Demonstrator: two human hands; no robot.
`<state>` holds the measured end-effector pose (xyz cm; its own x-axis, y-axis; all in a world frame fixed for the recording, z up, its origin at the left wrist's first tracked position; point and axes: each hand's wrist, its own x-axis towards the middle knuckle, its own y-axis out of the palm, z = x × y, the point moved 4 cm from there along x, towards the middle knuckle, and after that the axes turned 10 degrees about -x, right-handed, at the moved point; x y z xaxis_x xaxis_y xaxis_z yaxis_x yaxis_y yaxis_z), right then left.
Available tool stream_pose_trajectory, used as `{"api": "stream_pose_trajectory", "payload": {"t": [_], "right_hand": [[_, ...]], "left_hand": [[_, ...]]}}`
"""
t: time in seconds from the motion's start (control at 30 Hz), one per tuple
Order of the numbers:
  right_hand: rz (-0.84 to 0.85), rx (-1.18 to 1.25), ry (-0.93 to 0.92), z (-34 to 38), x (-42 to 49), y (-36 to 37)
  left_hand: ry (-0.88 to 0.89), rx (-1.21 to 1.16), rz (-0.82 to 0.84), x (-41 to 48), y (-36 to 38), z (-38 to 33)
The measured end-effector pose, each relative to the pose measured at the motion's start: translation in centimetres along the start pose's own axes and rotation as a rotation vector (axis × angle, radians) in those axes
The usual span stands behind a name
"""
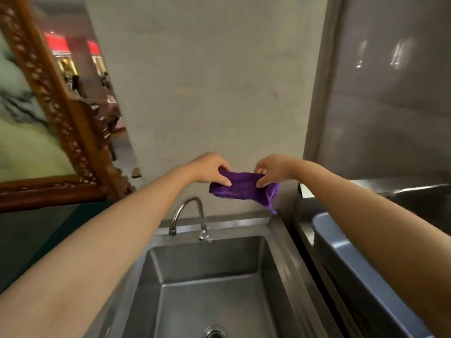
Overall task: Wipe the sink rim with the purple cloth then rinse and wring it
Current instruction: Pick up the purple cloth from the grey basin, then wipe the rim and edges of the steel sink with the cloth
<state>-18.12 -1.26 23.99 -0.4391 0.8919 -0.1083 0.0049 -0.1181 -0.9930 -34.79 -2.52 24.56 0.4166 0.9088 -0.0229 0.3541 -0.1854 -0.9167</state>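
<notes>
While both arms stretch out above the sink [280,242], the left hand [211,168] and right hand [272,169] each pinch an end of the purple cloth [241,189], bunched between them, up above the sink's back rim, right of the faucet [189,215].

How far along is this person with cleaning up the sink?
Done: nothing can be confirmed, since the picture does not show whether the sink rim has been wiped. In hand: the left hand and right hand pinch the purple cloth in the air before the wall, above the rim's back edge. Left: no water runs from the faucet, so rinsing and wringing probably remain.
</notes>
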Motion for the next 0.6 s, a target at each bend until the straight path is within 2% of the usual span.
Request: {"api": "stream_pose_trajectory", "payload": {"t": [0.33,0.43,0.6], "right_hand": [[-0.006,-0.098,-0.452,24.3,8.2,1.3],[0.041,-0.088,-0.529,29.8,9.6,3.4],[0.175,-0.063,-0.579,35.8,12.3,9.3]], "left_hand": [[-0.365,-0.177,-0.164,-18.3,-4.9,17.2],[-0.428,-0.246,-0.2,-22.7,-4.7,21.9],[-0.499,-0.353,-0.145,-26.9,-0.9,28.8]]}}
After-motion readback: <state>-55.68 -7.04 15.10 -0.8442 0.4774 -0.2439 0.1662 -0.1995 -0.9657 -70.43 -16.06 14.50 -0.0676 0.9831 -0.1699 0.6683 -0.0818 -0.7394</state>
